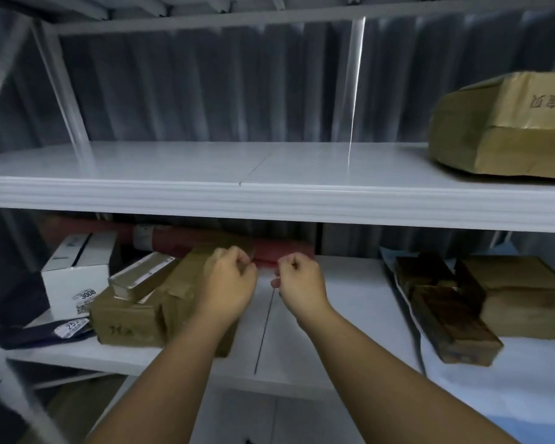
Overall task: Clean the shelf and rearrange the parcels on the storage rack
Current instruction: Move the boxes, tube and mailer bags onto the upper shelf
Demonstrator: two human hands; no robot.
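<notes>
My left hand and my right hand hover close together over the middle of the lower shelf, fingers curled, with nothing visible in either. Just behind them a long red roll lies along the back of the shelf. The left hand is above the right end of a tall brown taped parcel. Left of that parcel sit a brown carton, a flat brown box on top of it, and a white box. The upper shelf is bare except for a crumpled brown parcel at its right.
On the right of the lower shelf lie a dark brown box and a tan parcel on white wrapping. A dark bag with a label hangs off the left end. Corrugated grey wall stands behind the rack.
</notes>
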